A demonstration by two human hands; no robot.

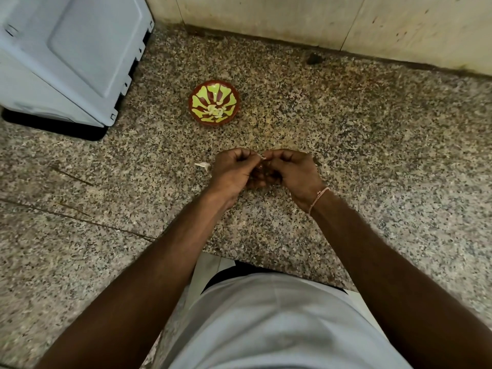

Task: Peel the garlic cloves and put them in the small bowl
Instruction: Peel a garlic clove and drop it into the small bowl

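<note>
At the frame's centre, your left hand (234, 169) and right hand (290, 171) both pinch a small pale garlic clove (262, 157) below the red-and-green patterned small bowl (214, 103); it's likely light, slippery, so grip its ends.

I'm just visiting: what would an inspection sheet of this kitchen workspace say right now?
Surface: speckled granite counter, with thin scratch lines at the left.
Job's things: small bowl, red with yellow-green pattern, holds a few peeled cloves; a garlic clove is pinched between both hands.
Clutter: a white peel scrap lies beside the left hand.
Grippers: left hand and right hand meet, fingers curled on the clove.
Cables: nothing seen.
Surroundings: pale blue appliance at far left; stained wall behind.
</note>
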